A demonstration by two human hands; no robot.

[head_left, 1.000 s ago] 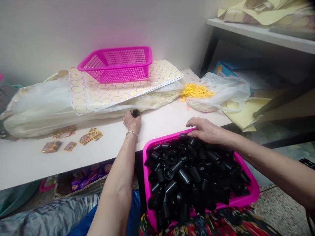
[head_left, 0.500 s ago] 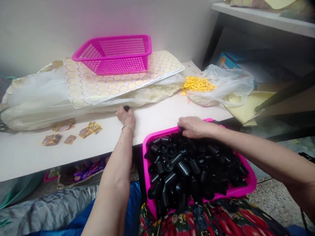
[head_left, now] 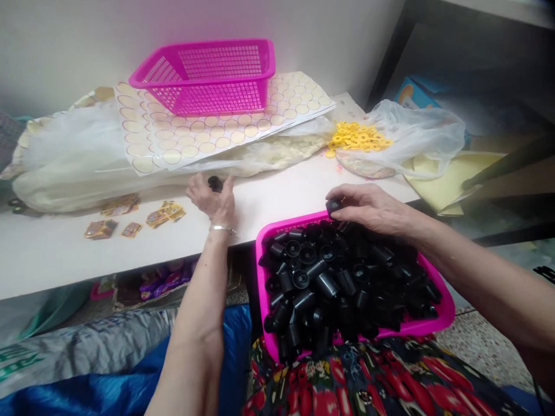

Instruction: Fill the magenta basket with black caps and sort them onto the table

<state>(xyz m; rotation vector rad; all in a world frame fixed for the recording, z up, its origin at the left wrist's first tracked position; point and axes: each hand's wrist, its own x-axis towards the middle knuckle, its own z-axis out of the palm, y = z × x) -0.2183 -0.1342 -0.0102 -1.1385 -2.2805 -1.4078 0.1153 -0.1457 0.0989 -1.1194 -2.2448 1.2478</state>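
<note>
Lap basket: heaped with black parts; rests on the lap beside the counter, likely for short reach
Left hand: fingers spread around one black piece at counter level; whether they grip it I cannot tell
Right hand: fingers pinching another black piece at the basket's far rim
Upper basket: on circle-printed sheets; seemingly parked beyond the hands' way
</note>
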